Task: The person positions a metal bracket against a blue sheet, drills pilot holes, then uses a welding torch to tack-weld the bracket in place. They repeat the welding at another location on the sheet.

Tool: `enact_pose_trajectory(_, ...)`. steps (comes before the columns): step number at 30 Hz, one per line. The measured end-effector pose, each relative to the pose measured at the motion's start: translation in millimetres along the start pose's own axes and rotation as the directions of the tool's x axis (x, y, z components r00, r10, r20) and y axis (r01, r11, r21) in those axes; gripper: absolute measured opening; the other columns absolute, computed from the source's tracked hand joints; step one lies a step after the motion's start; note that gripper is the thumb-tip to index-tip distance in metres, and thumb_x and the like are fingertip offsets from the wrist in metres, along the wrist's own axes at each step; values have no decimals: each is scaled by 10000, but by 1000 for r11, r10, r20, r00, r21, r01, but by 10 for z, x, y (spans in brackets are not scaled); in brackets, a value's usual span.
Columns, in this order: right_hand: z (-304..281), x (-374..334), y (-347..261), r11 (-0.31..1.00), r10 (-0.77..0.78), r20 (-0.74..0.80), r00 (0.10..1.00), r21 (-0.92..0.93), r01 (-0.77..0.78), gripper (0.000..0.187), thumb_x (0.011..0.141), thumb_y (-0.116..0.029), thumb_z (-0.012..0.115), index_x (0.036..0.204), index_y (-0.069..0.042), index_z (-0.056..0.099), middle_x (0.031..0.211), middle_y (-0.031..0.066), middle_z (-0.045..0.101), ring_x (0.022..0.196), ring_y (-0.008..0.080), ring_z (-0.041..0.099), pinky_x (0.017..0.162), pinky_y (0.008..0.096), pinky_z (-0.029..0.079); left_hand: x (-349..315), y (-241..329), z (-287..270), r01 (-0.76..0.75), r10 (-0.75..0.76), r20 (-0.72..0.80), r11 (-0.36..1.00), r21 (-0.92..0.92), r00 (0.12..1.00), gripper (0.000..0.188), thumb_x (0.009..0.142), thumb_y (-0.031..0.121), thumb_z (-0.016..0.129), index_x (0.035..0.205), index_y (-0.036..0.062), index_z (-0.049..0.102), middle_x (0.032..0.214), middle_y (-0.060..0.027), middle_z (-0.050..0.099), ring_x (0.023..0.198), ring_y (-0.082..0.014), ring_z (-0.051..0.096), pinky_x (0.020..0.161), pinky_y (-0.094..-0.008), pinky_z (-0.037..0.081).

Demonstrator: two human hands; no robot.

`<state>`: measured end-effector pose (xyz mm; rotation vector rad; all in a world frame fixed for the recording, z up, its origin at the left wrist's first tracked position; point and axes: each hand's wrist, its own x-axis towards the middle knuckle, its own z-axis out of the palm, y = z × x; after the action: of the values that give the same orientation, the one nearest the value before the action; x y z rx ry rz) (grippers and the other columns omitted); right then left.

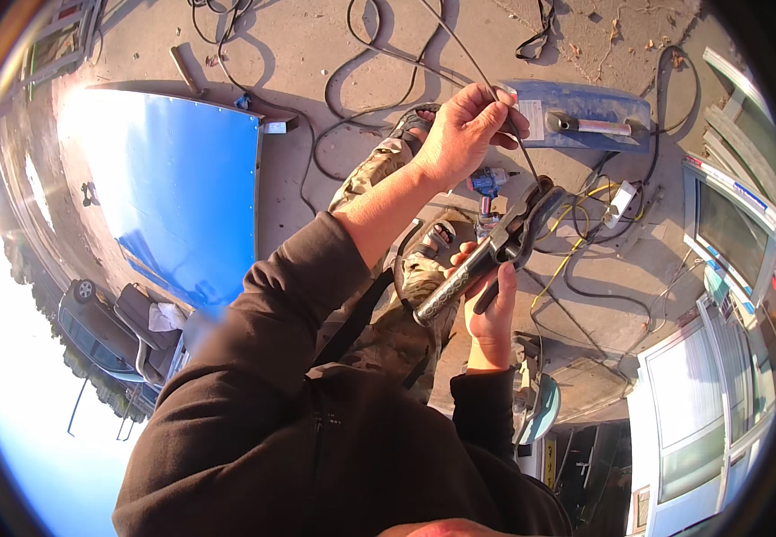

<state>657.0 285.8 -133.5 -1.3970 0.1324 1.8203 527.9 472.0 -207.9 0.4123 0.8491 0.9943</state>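
Observation:
My left hand (470, 134) pinches a thin dark cable or rod (524, 154) between thumb and fingers. It runs in from the top of the view and down to the head of a hand tool. My right hand (488, 313) is wrapped round that dark hand tool (459, 279), which has a long patterned handle and a shorter black lever. The tool's curved head points up and away to the right; its exact kind is not clear. Just beyond the head, the line's end is hard to make out. Between my hands, a blue cordless drill (488, 182) lies on the ground.
A blue case with a handle (567, 143) lies beyond my left hand. To the right are a white power strip (621, 204), tangled yellow cord (563, 268) and leaning window frames (735, 228). A large shiny panel (186, 170) stands left; black cables (330, 76) loop over the concrete.

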Motion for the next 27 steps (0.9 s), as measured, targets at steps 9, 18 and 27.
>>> enact_pose_trajectory(9, -557, -1056, 394, 993, 9, 259, 966, -112, 21, 547, 946, -454, 596, 1286, -36, 498, 1014, 121, 601, 893, 246, 603, 800, 421, 518, -1619, -144, 221, -223, 188, -213, 963, -154, 959, 172, 1030, 189, 571, 1117, 43, 595, 1036, -105, 702, 968, -235, 705, 846, -373, 596)
enact_pose_trajectory(18, -623, -1518, 729, 906, 206, 292, 934, -417, -70, 632, 896, -480, 661, 1282, -7, 497, 983, 136, 616, 838, 247, 639, 723, 408, 562, -2891, -185, -125, -412, 266, -486, 884, -222, 833, 207, 1019, 133, 579, 1160, -19, 578, 1017, -156, 702, 935, -267, 720, 819, -379, 615)
enact_pose_trajectory(27, -372, -1733, 1295, 784, 237, 272, 933, -621, -18, 640, 869, -491, 712, 1215, 15, 531, 942, 112, 633, 778, 200, 649, 688, 349, 573, -3822, -241, -612, -507, 241, -679, 832, -223, 694, 159, 1022, 134, 567, 1123, 12, 571, 1060, -165, 690, 984, -282, 706, 855, -394, 607)
